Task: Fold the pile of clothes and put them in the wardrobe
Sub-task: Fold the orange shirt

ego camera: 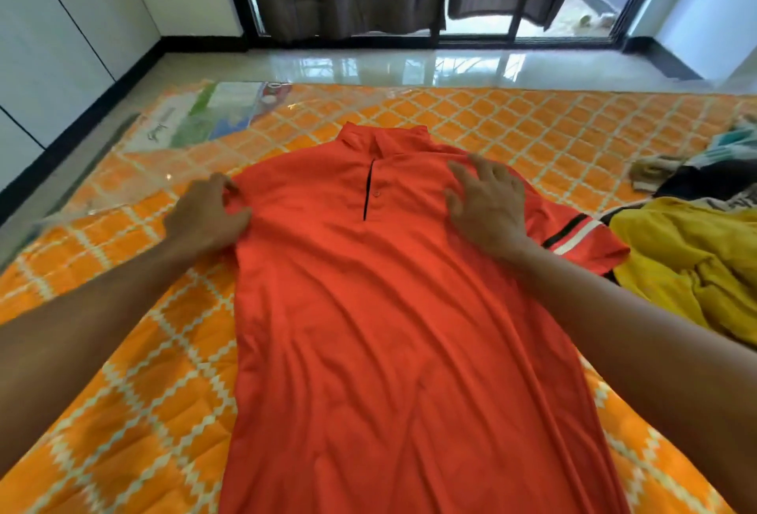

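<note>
Risk: the red-orange short-sleeved polo shirt (389, 329) is thin, slippery-looking fabric, so the left-side tuck could slide open or bunch if the left hand (205, 214) lets go before the fold is pressed. The body is wrinkled all down its length, and folding over these creases would likely give a lopsided stack. The striped right sleeve (581, 235) lies just beside the crumpled yellow garment (696, 267) and may snag it when folded in.

The shirt lies front up, collar away from the person and placket buttoned, flat on the orange quilted mattress with white lattice pattern (123, 370). Its left sleeve is not visible, probably tucked under.

Left grip: fingers curled, pinching the shoulder edge. Right hand (487, 206): grip fully open, fingers spread, pressing flat on the right shoulder and holding nothing.

More unfolded clothes, dark and teal (704, 181), sit behind the yellow one. White panels (61, 42) at far left may be the wardrobe.
</note>
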